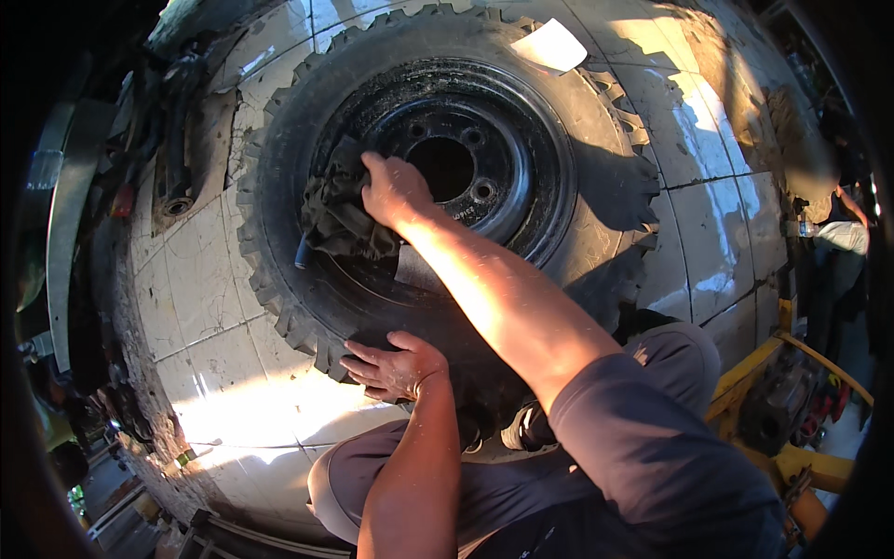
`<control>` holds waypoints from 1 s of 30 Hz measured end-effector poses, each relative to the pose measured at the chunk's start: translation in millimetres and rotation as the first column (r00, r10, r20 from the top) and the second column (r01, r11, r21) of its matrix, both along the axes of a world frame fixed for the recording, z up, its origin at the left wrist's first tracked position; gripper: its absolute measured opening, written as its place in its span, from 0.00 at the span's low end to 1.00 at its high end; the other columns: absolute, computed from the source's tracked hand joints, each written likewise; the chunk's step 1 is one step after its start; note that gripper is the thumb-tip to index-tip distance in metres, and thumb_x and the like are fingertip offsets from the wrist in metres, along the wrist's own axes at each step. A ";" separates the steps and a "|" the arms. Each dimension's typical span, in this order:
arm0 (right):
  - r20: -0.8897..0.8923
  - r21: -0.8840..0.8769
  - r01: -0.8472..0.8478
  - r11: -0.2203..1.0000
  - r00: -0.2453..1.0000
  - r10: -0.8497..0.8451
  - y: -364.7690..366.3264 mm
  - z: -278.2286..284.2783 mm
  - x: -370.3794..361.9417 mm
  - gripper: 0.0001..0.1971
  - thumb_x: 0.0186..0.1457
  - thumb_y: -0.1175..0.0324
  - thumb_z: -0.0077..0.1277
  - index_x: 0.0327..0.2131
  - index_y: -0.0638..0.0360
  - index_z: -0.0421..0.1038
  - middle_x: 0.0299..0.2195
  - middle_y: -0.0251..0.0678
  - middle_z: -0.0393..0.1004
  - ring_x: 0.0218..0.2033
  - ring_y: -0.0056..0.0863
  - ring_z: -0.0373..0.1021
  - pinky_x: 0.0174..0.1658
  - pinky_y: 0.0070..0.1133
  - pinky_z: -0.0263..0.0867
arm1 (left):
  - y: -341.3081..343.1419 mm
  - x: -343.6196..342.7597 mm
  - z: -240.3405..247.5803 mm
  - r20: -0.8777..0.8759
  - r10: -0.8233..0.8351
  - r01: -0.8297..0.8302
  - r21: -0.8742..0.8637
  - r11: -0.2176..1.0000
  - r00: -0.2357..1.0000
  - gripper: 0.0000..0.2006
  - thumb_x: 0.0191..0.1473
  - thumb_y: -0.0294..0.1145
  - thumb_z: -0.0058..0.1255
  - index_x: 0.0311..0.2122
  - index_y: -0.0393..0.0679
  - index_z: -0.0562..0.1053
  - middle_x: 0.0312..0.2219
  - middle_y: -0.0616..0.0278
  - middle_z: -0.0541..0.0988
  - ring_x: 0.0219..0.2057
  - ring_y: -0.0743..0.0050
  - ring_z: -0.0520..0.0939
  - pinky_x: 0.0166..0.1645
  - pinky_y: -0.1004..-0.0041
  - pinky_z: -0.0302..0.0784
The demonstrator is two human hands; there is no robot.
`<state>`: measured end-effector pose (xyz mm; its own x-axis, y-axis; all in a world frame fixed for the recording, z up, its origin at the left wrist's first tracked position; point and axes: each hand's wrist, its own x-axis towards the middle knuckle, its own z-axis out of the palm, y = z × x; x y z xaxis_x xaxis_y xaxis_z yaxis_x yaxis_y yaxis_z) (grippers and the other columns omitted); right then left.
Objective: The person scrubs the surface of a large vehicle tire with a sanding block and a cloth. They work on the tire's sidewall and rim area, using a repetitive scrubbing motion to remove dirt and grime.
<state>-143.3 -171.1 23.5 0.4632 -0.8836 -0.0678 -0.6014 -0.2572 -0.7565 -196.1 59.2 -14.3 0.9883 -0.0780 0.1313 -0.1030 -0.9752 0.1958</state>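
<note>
- Across the tiled floor [200, 303], broad bands of light and shadow are cast, and grime is spread along the outer edges.
- Flat on that floor, the tyre [291, 154] is laid, its chunky tread turned outward and its upper sidewall partly lit at the right.
- Inside the tyre, the black rim [535, 149] is seated; its lower left part is covered by cloth and forearm.
- At the far right, a yellow metal frame [819, 466] is seen, well apart from the tyre.
- Over the left side of the rim and the tyre's inner sidewall, the dark cloth [349, 219] is bunched in loose folds.
- Against the cloth's right edge, the right grip [396, 191] is placed with fingers curled; whether cloth is clasped by it cannot be told, as the fingertips are hidden.
- On the tyre's near edge, the left grip [396, 366] is rested, unclenched, its fingers spread.
- At the rim's middle, the round centre hole [440, 170] is exposed, and 3 bolt holes are seen around it.
- On the tyre's far right sidewall, a white sheet [549, 45] is laid.
- Just beside the right forearm, a grey sheet [417, 270] is partly covered.
- Below the cloth, a small bluish rod end [301, 252] is exposed.
</note>
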 end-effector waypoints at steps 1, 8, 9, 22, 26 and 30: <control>0.140 -0.098 0.057 0.994 0.989 -0.043 -10.7 4.5 -11.4 0.20 0.49 0.67 0.52 0.47 0.61 0.71 0.39 0.54 0.76 0.43 0.49 0.73 0.47 0.36 0.70 | 0.9 -0.6 0.6 -0.005 -0.003 0.003 -0.002 1.000 1.000 0.37 0.51 0.48 0.43 0.67 0.52 0.54 0.65 0.47 0.56 0.66 0.52 0.57 0.62 0.43 0.47; 0.252 -0.267 0.232 0.935 0.954 -0.165 -114.9 108.1 -140.1 0.23 0.50 0.65 0.54 0.49 0.65 0.69 0.40 0.51 0.78 0.43 0.42 0.75 0.47 0.31 0.69 | -0.9 0.2 5.5 0.002 -0.016 0.016 -0.037 0.999 1.000 0.37 0.51 0.47 0.43 0.67 0.51 0.53 0.65 0.46 0.56 0.66 0.50 0.56 0.63 0.43 0.46; 0.160 -0.321 0.233 0.918 0.969 -0.190 -120.9 109.1 -157.1 0.26 0.48 0.62 0.54 0.51 0.63 0.68 0.42 0.52 0.77 0.44 0.46 0.74 0.48 0.32 0.69 | -2.5 -0.9 6.8 0.002 -0.012 0.012 -0.031 0.999 1.000 0.37 0.51 0.46 0.43 0.67 0.51 0.53 0.65 0.46 0.56 0.66 0.50 0.56 0.63 0.43 0.46; -0.497 0.116 0.223 0.968 0.857 -0.138 -53.4 16.5 -179.4 0.50 0.48 0.45 0.58 0.67 0.52 0.41 0.65 0.54 0.45 0.60 0.57 0.58 0.62 0.38 0.59 | 1.0 -0.1 -1.1 0.052 -0.016 0.016 -0.017 1.000 0.999 0.36 0.51 0.45 0.45 0.66 0.51 0.56 0.63 0.46 0.58 0.65 0.51 0.59 0.62 0.43 0.49; -0.431 0.079 0.329 0.941 0.862 -0.266 -15.9 0.7 -177.7 0.38 0.52 0.53 0.58 0.55 0.69 0.50 0.49 0.63 0.65 0.49 0.56 0.69 0.51 0.36 0.69 | -0.3 0.3 -5.0 0.086 -0.015 0.016 -0.008 1.000 0.996 0.36 0.51 0.45 0.45 0.66 0.51 0.56 0.63 0.46 0.58 0.64 0.51 0.59 0.62 0.43 0.50; -0.345 0.112 0.351 0.930 0.891 -0.295 46.8 0.3 -165.3 0.33 0.50 0.56 0.58 0.46 0.73 0.53 0.34 0.63 0.74 0.38 0.57 0.74 0.46 0.40 0.71 | -1.9 -0.2 -6.9 0.090 -0.008 0.009 -0.009 1.000 0.996 0.35 0.51 0.45 0.44 0.66 0.50 0.57 0.63 0.47 0.59 0.64 0.51 0.60 0.62 0.44 0.50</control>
